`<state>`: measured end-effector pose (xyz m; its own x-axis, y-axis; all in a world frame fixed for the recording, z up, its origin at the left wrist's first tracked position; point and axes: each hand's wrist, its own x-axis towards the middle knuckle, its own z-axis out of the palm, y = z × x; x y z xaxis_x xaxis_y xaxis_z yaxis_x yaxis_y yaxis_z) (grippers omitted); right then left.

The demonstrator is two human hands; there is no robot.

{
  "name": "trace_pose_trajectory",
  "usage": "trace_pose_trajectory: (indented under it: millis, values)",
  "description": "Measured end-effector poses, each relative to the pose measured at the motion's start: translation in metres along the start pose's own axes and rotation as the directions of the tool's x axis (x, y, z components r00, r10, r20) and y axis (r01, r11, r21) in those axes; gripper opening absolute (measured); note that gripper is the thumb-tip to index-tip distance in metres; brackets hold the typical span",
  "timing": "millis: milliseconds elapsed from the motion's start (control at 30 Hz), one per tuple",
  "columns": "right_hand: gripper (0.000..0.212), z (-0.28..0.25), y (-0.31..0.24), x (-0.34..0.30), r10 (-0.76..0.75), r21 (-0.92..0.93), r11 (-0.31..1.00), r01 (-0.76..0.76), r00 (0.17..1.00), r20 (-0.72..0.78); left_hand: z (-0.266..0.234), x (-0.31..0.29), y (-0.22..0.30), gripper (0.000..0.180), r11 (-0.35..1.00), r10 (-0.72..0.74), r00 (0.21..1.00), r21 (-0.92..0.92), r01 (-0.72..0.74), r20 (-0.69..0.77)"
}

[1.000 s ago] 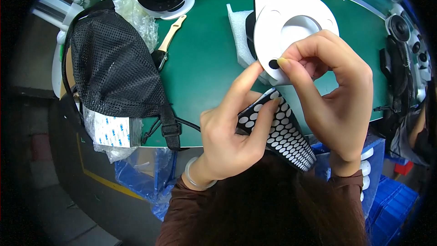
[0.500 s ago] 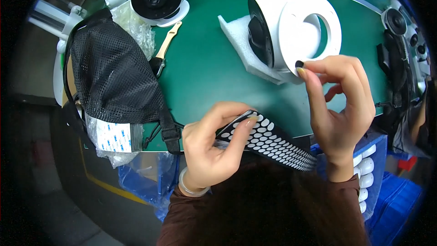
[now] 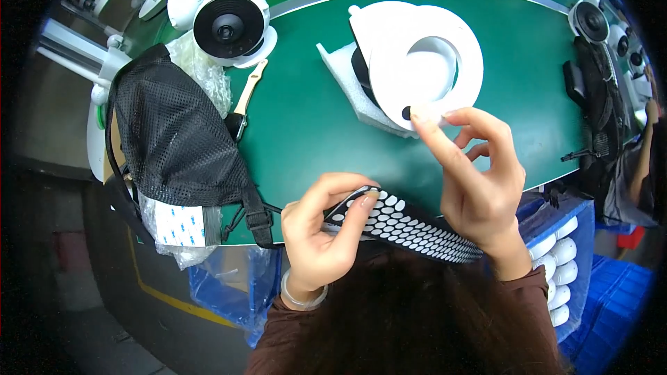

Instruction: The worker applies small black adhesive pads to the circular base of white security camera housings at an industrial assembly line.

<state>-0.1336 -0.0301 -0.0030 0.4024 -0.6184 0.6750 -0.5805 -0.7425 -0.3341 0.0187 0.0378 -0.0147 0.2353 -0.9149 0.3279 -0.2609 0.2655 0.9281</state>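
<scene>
My left hand [image 3: 321, 236] is closed, pinching the end of a long black strip of sticker dots [image 3: 410, 229] with rows of white ovals; the strip trails to the right below the table edge. A white round camera-like device [image 3: 385, 35] with a flat ring-shaped base [image 3: 469, 48] lies tipped on its side on white foam padding [image 3: 344, 83]. One small black dot [image 3: 407, 113] sits on the base near its lower edge. My right hand [image 3: 483, 180] has one fingertip beside that dot and another at the base's rim, its fingers apart with nothing visible between them.
A black mesh bag [image 3: 174, 132] lies at the left of the green table [image 3: 299, 125], with a wristwatch [image 3: 243, 107] beside it. Another white device with a black face [image 3: 233, 28] stands behind. Blue crates [image 3: 559, 236] with white rounded parts are below right.
My right hand moved left and down to the base. The black dot formerly between its fingertips is now on the base, and those fingers have spread. My left hand still pinches the strip.
</scene>
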Motion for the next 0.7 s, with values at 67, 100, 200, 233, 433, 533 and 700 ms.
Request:
trace_pose_trajectory:
  millis: [67,100,200,233,433,533,700]
  values:
    - [0.043,-0.001,0.005,-0.006,-0.011,0.077,0.997,0.016,0.998,-0.058,0.000,0.001,0.000,0.010,0.999,-0.010,1.000,-0.031,0.009,-0.012]
    - [0.044,0.002,0.007,-0.009,-0.012,0.135,0.990,0.029,0.992,-0.127,0.000,0.000,-0.002,0.010,0.999,-0.007,1.000,-0.044,0.006,-0.013]
    - [0.034,-0.017,-0.003,-0.012,0.193,0.487,0.814,-0.317,0.938,0.288,0.003,0.001,-0.003,0.011,0.995,0.032,0.998,-0.088,-0.037,-0.057]
    - [0.031,-0.014,-0.004,-0.018,0.209,0.532,0.744,-0.405,0.897,0.390,0.004,0.001,-0.002,0.012,0.994,0.026,0.998,-0.106,-0.033,-0.059]
    - [0.011,0.001,-0.005,-0.033,0.276,0.592,0.692,-0.413,0.909,0.311,0.011,0.005,0.010,0.017,0.999,-0.044,0.999,-0.028,0.044,-0.001]
    - [0.011,0.005,-0.007,-0.035,0.299,0.604,0.701,-0.380,0.925,0.235,0.013,0.004,0.011,0.014,0.998,-0.043,0.999,0.047,0.044,-0.025]
    - [0.013,0.001,-0.006,-0.036,0.311,0.613,0.715,-0.336,0.938,0.151,0.016,0.003,0.013,0.012,0.992,0.012,0.999,0.124,-0.006,-0.047]
